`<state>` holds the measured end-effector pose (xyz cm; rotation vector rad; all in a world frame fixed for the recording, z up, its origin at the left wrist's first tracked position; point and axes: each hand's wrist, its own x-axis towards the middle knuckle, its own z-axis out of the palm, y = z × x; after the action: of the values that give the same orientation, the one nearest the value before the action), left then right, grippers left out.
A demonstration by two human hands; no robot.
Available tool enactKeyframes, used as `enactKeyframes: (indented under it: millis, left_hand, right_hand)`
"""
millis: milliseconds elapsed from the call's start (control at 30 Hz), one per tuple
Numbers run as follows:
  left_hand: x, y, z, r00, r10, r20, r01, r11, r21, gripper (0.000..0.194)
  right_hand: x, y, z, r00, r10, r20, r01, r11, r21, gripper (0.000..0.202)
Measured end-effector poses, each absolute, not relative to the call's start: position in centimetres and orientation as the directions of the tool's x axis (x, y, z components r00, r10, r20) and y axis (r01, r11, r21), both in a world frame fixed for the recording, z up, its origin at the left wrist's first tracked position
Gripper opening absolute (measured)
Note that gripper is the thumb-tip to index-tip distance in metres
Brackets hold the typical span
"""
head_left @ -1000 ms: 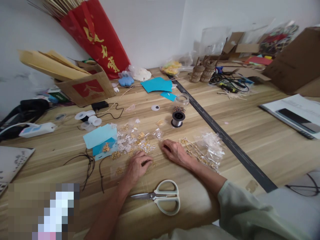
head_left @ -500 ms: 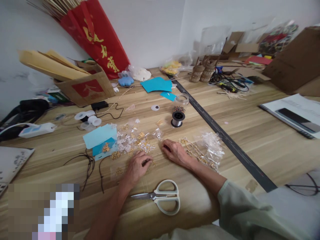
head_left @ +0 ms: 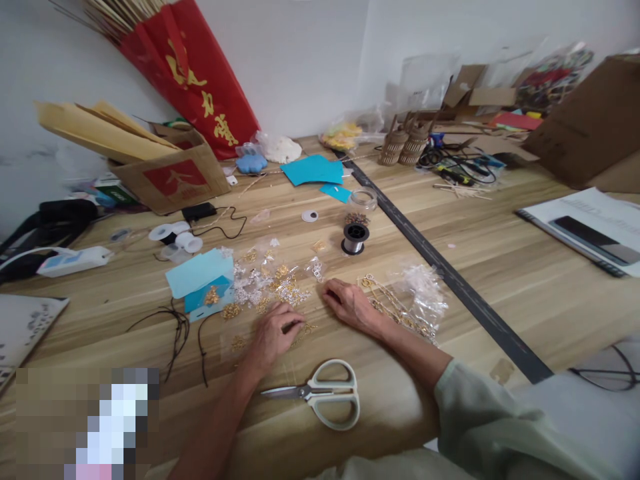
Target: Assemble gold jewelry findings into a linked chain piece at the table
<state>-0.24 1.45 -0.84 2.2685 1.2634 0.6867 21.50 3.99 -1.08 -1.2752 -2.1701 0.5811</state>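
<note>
My left hand (head_left: 277, 331) rests low over the table, thumb and fingers pinched together. A short gold beaded strand (head_left: 309, 330) lies by its fingertips; whether they grip it is too small to tell. Across a narrow gap, my right hand (head_left: 347, 303) sits with its fingers curled in and pressed together, and anything inside is hidden. Beyond the left hand spread small silver and gold findings (head_left: 289, 290), partly in clear bags. Gold and silver chains (head_left: 387, 298) lie beside the right wrist. White-handled scissors (head_left: 330, 395) lie slightly parted in front of me.
A spool of clear line (head_left: 355, 240) stands before a lidless jar of beads (head_left: 359, 212). Blue cards (head_left: 205, 283) and black cords (head_left: 175, 333) are on the left. A dark strip (head_left: 440, 260) crosses the table on the right, past some crumpled clear bags (head_left: 424, 293).
Both hands keep nearly the same place and pose. The whole view has shifted very slightly; nothing else has visibly moved.
</note>
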Motion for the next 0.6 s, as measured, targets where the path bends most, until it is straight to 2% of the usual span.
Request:
enactKeyframes:
  millis: [600]
  left_hand:
    - [0.15, 1.3, -0.7, 0.449, 0.871, 0.201, 0.671, -0.477, 0.567, 0.01]
  right_hand:
    - [21.47, 3.97, -1.11, -0.393, 0.887, 0.243, 0.645, 0.454, -0.614, 0.008]
